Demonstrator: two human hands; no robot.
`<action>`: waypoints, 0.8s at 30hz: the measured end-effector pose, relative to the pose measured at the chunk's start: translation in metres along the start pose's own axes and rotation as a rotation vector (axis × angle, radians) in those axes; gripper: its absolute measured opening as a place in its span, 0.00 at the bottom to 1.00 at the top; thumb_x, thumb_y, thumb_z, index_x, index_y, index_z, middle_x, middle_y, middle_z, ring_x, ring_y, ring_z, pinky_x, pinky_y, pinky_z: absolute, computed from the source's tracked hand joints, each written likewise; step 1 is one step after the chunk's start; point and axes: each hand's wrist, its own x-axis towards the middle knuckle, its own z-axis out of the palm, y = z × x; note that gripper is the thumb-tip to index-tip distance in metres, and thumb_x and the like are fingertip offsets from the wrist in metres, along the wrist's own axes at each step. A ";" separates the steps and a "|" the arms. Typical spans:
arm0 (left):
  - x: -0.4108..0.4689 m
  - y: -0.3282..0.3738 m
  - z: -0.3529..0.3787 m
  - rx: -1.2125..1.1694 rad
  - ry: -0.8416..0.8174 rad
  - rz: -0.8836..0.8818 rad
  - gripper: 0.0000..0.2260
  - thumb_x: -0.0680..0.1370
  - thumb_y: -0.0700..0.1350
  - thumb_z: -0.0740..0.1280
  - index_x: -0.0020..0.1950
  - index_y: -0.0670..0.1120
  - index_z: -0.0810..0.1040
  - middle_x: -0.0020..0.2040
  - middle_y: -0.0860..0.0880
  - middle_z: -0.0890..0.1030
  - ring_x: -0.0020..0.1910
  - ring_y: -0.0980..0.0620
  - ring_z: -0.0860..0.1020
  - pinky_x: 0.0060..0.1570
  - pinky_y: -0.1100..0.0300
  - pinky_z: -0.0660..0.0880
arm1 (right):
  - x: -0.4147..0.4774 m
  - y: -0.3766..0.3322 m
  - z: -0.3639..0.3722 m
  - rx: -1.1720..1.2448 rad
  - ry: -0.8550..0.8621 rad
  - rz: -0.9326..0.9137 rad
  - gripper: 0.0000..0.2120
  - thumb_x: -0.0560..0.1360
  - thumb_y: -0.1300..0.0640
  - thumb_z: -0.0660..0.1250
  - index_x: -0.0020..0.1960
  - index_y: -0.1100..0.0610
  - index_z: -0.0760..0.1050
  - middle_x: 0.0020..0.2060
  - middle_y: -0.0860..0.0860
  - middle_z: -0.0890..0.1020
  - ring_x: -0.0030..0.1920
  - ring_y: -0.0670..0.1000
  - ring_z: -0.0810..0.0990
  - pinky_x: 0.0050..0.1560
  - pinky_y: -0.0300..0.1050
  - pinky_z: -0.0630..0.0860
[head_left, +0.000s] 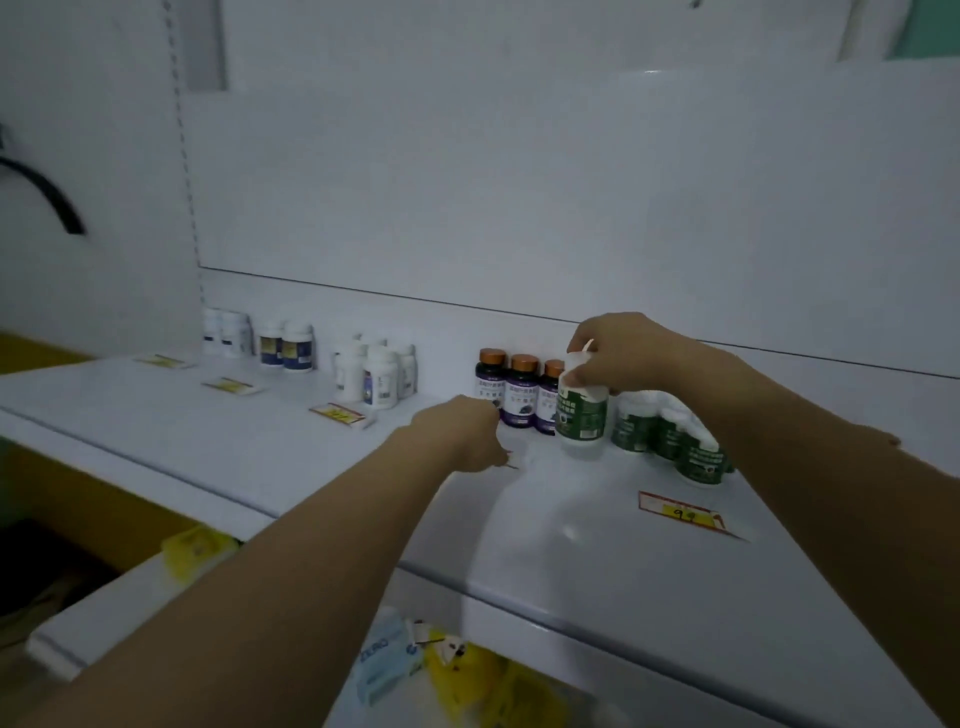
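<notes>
A big white shelf (260, 457) is seen. A white bottle with a green label (582, 421) is held at its top by the curled fingers of the right hand (618, 358), between the purple bottles (522, 397) and the green bottles (670, 441). A small tag (513, 461) on the shelf is pinched by the left hand (462, 434).

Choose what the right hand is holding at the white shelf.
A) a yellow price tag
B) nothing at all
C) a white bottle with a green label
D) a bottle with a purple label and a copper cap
C: the right hand grips the top of the white bottle with a green label, beside the copper-capped bottles.
</notes>
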 end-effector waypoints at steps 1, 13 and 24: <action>-0.007 -0.015 -0.004 0.000 0.001 -0.022 0.13 0.78 0.53 0.65 0.51 0.44 0.74 0.47 0.47 0.74 0.46 0.47 0.73 0.48 0.54 0.73 | 0.006 -0.017 0.002 0.026 -0.006 -0.026 0.21 0.73 0.52 0.70 0.63 0.58 0.73 0.60 0.55 0.76 0.53 0.54 0.78 0.48 0.45 0.78; -0.147 -0.259 -0.053 -0.058 0.167 -0.456 0.18 0.78 0.53 0.64 0.62 0.43 0.74 0.58 0.45 0.77 0.53 0.47 0.75 0.52 0.55 0.74 | 0.052 -0.296 0.073 0.186 -0.114 -0.449 0.17 0.74 0.53 0.69 0.60 0.57 0.74 0.54 0.55 0.79 0.42 0.53 0.81 0.42 0.47 0.80; -0.272 -0.483 -0.039 -0.032 0.148 -0.865 0.13 0.77 0.53 0.64 0.43 0.43 0.70 0.38 0.49 0.71 0.39 0.49 0.71 0.36 0.58 0.68 | 0.076 -0.545 0.175 0.289 -0.282 -0.800 0.19 0.74 0.55 0.70 0.62 0.60 0.74 0.56 0.58 0.79 0.50 0.56 0.81 0.49 0.51 0.81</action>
